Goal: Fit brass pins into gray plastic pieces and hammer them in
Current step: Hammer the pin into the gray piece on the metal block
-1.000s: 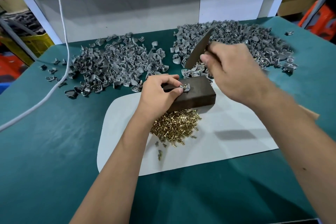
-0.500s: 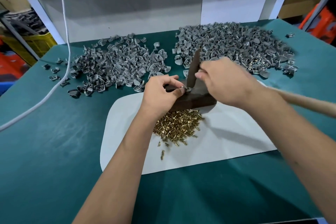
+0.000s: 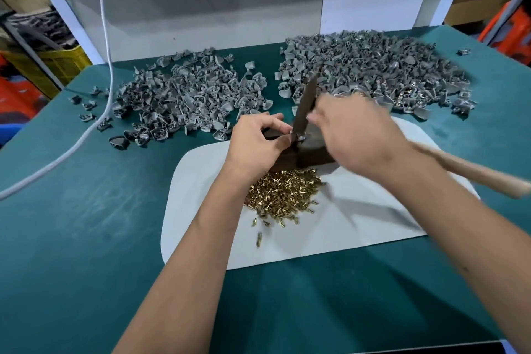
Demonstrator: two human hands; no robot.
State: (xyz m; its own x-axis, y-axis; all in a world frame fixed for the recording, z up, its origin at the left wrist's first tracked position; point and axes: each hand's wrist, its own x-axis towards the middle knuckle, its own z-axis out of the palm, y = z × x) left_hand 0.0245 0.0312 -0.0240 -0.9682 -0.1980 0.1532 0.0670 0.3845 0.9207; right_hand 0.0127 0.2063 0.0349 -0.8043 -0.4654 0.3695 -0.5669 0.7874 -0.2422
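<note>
My left hand (image 3: 258, 142) pinches a small gray plastic piece (image 3: 300, 138) with its brass pin on top of the dark rectangular block (image 3: 301, 156), which sits on the white mat (image 3: 359, 227) over the teal table (image 3: 86, 238). My right hand (image 3: 353, 135) is curled round the wooden-handled hammer (image 3: 307, 103), gripping it close to the dark metal head, whose lower end meets the piece. A heap of loose brass pins (image 3: 283, 192) lies just in front of the block, and two piles of gray plastic pieces (image 3: 189, 100) lie behind it.
</note>
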